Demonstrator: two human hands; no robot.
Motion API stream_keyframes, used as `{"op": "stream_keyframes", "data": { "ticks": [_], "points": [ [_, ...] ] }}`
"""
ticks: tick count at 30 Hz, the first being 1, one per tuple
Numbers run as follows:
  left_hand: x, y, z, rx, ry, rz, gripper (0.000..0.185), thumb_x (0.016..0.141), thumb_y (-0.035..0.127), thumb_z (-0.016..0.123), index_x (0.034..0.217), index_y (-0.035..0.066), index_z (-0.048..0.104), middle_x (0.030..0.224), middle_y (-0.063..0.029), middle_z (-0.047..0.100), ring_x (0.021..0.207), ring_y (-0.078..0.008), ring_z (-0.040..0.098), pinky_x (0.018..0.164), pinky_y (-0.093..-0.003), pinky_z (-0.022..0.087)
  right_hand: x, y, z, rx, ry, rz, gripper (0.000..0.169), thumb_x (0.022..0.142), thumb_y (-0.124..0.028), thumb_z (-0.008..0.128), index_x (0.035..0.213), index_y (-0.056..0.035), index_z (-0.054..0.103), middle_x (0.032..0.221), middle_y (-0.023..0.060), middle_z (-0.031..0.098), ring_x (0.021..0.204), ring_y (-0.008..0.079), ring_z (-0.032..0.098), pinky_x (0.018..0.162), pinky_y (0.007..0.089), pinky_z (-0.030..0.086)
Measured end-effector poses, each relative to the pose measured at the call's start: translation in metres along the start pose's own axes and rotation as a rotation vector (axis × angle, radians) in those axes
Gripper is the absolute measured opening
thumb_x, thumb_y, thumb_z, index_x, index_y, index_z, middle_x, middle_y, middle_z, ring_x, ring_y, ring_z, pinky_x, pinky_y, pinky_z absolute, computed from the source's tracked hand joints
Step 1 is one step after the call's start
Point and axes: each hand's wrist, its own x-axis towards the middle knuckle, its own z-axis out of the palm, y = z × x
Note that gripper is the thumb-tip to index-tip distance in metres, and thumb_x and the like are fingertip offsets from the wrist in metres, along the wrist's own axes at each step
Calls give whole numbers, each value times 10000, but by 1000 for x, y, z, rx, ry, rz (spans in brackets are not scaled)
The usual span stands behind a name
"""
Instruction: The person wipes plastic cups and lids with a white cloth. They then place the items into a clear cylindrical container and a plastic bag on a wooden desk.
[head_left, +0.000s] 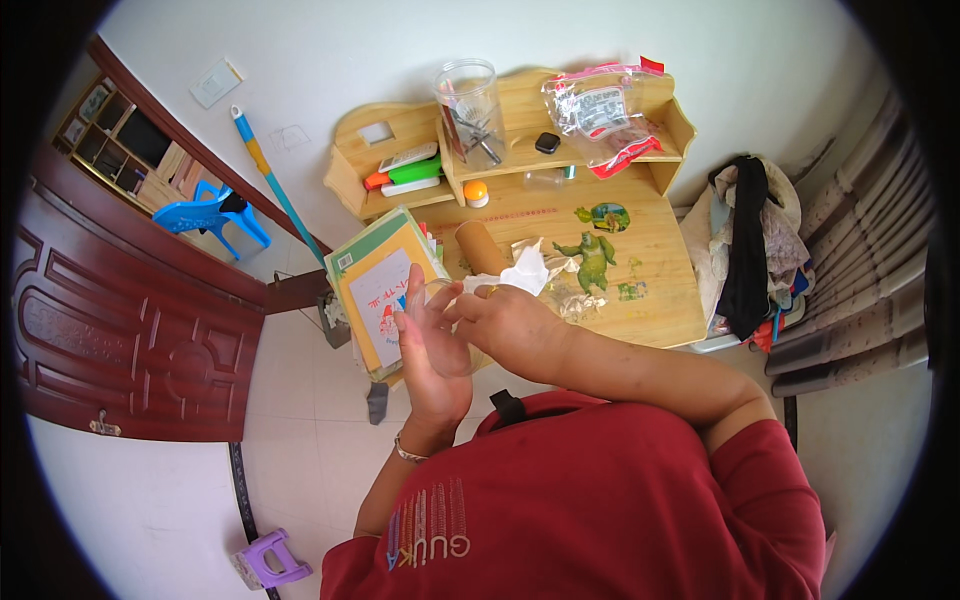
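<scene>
My left hand (435, 360) is raised over the desk's near left edge, palm turned up, holding a clear, round plastic lid or shallow cup (450, 349). Bent fingers of my right hand (499, 322) meet its upper rim; whether they grip it is unclear. Right behind these fingers is a crumpled white tissue (529, 271), its contact with the hand hidden. Beyond lies a brown cardboard tube (481, 247) on the wooden desk (660, 300), beside crumpled beige wrapping (581, 304). A stack of books or folders (375, 292) lies left of my hands.
On the desk's shelf stand a clear plastic jar (471, 112) with pens, a clear plastic bag (600, 112) and a black smartwatch or small case (547, 142). A blue-handled pole (277, 187) leans left. Clothes (742, 247) are heaped right; a purple stool (274, 559) is low left.
</scene>
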Motion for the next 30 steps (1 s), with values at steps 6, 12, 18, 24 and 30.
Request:
{"op": "stream_keyframes", "data": {
  "ticks": [6,12,18,24,30],
  "points": [
    [-3,6,-1,19,8,23,791,959,629,256,1514,79,134,1217,-125,533,1099,-249,523,980,-393,408,2,-12,-15,584,-273,189,155,713,1,646,826,-93,694,948,77,623,857,254,626,778,347,504],
    [-4,7,8,126,4,96,856,940,672,193,1505,31,140,1242,-124,508,1143,-239,494,1024,-392,360,10,-19,-12,1201,-166,506,64,820,-48,666,878,-74,673,906,45,655,840,175,622,759,300,500],
    [-3,3,5,295,-91,331,991,889,745,219,1491,-27,71,1359,-137,414,1245,-246,397,1091,-411,266,10,-10,-15,1859,139,982,114,891,-91,641,1004,-89,623,864,-6,637,778,88,600,688,236,490],
    [-5,-10,-4,445,-180,376,1049,858,775,277,1494,-21,27,1502,-160,217,1392,-283,230,1141,-440,165,13,-8,4,1252,326,958,94,841,-75,674,930,-60,649,818,-10,632,692,77,566,628,227,471],
    [-7,-16,3,225,-138,306,980,884,747,247,1508,19,41,1524,-146,193,1407,-272,219,1144,-431,171,17,-26,2,946,430,725,68,812,-13,669,878,-26,682,835,24,585,748,112,566,643,254,465]
  ]
}}
